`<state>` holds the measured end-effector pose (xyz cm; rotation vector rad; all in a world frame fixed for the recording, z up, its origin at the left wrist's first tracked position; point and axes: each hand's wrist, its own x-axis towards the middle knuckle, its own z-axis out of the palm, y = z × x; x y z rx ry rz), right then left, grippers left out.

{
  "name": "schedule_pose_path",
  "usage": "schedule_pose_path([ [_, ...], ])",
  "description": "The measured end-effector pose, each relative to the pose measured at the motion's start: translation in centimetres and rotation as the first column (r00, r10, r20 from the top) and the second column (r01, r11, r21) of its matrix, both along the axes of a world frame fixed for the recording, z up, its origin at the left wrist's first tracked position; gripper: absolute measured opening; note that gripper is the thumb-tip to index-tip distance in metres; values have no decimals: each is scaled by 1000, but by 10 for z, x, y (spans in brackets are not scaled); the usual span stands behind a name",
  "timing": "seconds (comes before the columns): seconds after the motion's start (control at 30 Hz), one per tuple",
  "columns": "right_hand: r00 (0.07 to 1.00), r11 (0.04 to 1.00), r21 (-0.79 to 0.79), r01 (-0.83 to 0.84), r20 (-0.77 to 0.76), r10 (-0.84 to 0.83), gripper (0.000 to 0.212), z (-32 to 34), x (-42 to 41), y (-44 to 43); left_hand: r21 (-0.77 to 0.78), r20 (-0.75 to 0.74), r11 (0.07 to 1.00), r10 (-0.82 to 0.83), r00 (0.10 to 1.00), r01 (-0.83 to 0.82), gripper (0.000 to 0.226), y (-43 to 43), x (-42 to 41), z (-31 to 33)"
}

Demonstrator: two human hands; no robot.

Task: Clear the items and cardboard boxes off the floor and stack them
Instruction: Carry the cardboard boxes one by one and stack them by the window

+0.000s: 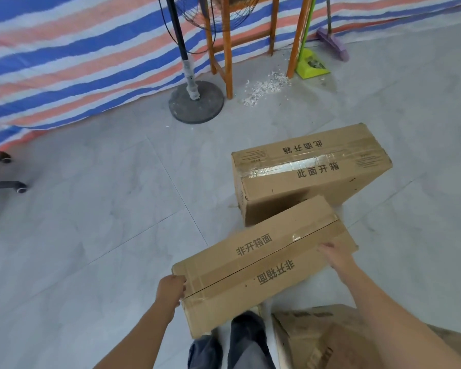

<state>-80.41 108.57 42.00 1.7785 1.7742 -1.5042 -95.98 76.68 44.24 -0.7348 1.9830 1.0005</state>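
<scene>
- Smooth tiled floor (117, 209), beneath the held carton (261, 262).
- Oblong taped carton (312, 171), glossy seam, on the floor just beyond it.
- The held carton: matte brown cardboard, lifted.
- Its left end: gripped by the left hand (171, 288).
- Its right end: clasped by the right hand (336, 258).

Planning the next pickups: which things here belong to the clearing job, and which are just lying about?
Job: carried box, gripped by left hand and right hand; far box; near box at lower right.
Lying about: fan stand, stool, dustpan, broom, chair base.
</scene>
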Motion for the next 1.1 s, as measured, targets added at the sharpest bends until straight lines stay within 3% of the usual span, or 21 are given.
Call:
schedule_pose_path([
  [0.17,996,998,16,-63,71,62,8,-38,-11,43,-35,-3,999,2,1000,-2,23,28,-7,-38],
  [0.27,969,984,19,-177,178,171,9,-54,-16,56,-81,12,996,40,999,-38,8,27,-3,-59],
  [0.3,956,976,22,-216,209,207,24,-61,-16,60,-92,6,995,49,999,-49,10,26,-1,-65],
  [0.4,925,960,58,-274,291,246,43,-80,-16,72,-133,-9,987,85,996,-86,43,19,2,-85],
  [0.53,898,921,200,-336,364,248,35,-113,-16,85,-200,-54,971,119,991,-127,57,12,3,-116],
  [0.6,853,881,230,-414,437,286,47,-130,-14,89,-245,-54,960,123,991,-133,61,7,3,-133],
  [0.83,867,842,379,-384,461,187,64,-161,-28,111,-309,46,929,228,972,-204,67,2,1,-178],
  [0.97,903,935,227,-272,397,166,72,-176,-38,136,-355,49,912,236,971,-204,61,-3,2,-196],
  [1.1,919,951,235,-203,381,102,73,-178,-32,136,-399,35,881,293,955,-256,52,-8,0,-196],
])
